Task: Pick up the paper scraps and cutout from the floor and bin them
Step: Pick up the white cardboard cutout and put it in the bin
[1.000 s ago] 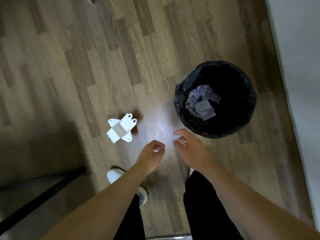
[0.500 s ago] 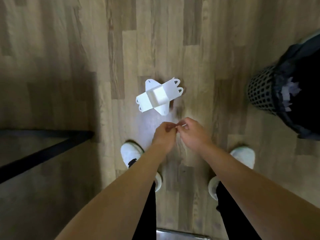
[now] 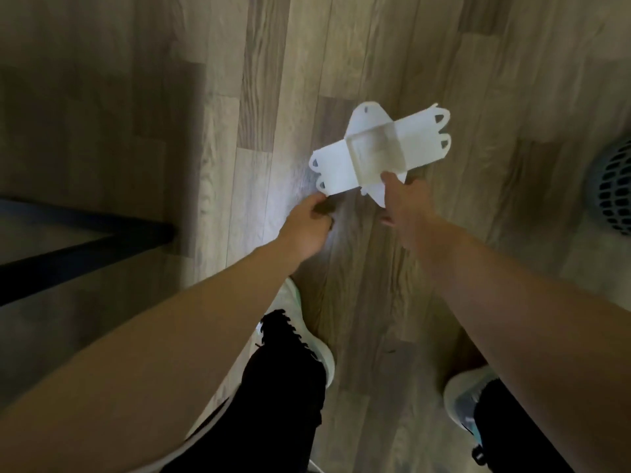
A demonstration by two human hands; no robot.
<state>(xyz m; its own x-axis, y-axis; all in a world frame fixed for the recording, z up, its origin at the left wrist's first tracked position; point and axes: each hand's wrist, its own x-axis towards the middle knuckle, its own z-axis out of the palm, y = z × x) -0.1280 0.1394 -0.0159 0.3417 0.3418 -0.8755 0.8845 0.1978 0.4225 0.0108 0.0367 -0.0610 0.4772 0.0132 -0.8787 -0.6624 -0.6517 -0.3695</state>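
Observation:
A white paper cutout (image 3: 379, 150), cross-shaped with looped tabs, lies flat on the wooden floor ahead of me. My right hand (image 3: 408, 203) reaches onto its near flap. The index fingertip rests on the paper and the thumb is spread apart below it. My left hand (image 3: 307, 225) hovers just short of the cutout's left corner with its fingers curled in. I cannot see whether a scrap is inside them. At the far right edge of the view stands the mesh bin (image 3: 613, 189) with its dark liner, mostly cut off.
A dark bar of furniture (image 3: 85, 233) runs across the floor at the left, with shadow behind it. My two white shoes (image 3: 307, 339) and black trouser legs stand below my arms. Bare wooden floor surrounds the cutout.
I have bent closer to the floor. My hands, pinched together half a second ago, have separated. The right hand has reached onto the cutout, and the bin has slid further out of view to the right.

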